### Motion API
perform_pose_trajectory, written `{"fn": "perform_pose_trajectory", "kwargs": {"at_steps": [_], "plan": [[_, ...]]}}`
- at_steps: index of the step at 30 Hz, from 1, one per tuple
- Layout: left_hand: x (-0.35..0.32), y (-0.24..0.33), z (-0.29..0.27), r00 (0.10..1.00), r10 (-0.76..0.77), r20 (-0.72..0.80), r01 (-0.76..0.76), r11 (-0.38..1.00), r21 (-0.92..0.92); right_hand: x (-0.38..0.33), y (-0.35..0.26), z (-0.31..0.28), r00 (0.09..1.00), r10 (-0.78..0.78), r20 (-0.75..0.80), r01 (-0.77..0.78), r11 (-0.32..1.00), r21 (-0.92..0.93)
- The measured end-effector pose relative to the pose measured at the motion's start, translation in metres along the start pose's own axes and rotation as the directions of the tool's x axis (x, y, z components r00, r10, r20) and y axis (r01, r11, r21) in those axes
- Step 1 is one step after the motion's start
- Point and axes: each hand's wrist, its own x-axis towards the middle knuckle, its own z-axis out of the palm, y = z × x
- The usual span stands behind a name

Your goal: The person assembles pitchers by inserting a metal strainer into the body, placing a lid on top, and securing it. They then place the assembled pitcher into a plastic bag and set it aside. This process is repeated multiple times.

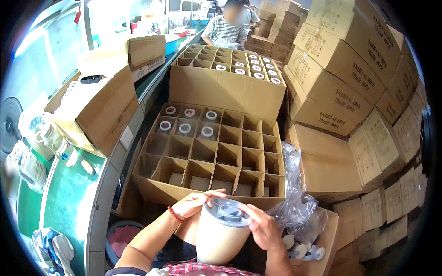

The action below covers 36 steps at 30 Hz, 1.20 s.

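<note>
A cream tapered container (pixel 220 244) stands upright against my front, its round grey-blue lid (pixel 225 211) on top. My left hand (pixel 195 204), with a red beaded bracelet at the wrist, grips the lid's left edge, fingers over the rim. On the right side my right hand (pixel 263 225) holds the lid's rim, fingertips on its top. Just ahead, a divided carton (pixel 207 191) has several clear vessels with white round tops (pixel 184 129) in its far-left cells. The container's lower end is hidden by my clothing.
Behind is another divided carton (pixel 225 87) with white-topped vessels. Stacked cartons (pixel 331 96) rise at right. Clear plastic bags (pixel 294 198) lie over a box of white round parts (pixel 299 250). At left, a green workbench (pixel 69 198) bears an open box (pixel 108 110). A person (pixel 225 30) stands beyond.
</note>
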Motion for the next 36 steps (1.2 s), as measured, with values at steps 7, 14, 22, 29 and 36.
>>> {"fn": "perform_pose_trajectory", "kwargs": {"at_steps": [7,14,22,29,36], "plan": [[0.032,0.039,0.099,0.982,0.167,-0.089,0.017,0.388,0.921,0.06,0.122,0.053,0.941,-0.186,0.284,-0.312,-0.145,0.939],[0.019,0.042,0.056,0.974,0.15,0.171,-0.227,0.636,0.737,0.029,0.065,0.035,0.964,0.177,0.2,-0.253,0.367,0.895],[0.016,0.024,0.053,0.964,-0.051,-0.261,0.141,0.93,0.34,0.034,0.063,0.021,0.948,0.283,0.143,-0.285,0.564,0.775],[0.041,0.044,0.104,0.988,0.132,0.078,-0.121,0.362,0.924,0.054,0.097,0.054,0.96,-0.045,0.278,-0.281,-0.16,0.946],[0.006,0.002,0.005,0.999,0.026,-0.018,-0.025,0.999,0.044,0.012,0.007,-0.008,0.981,0.181,0.074,-0.195,0.939,0.282]]}}
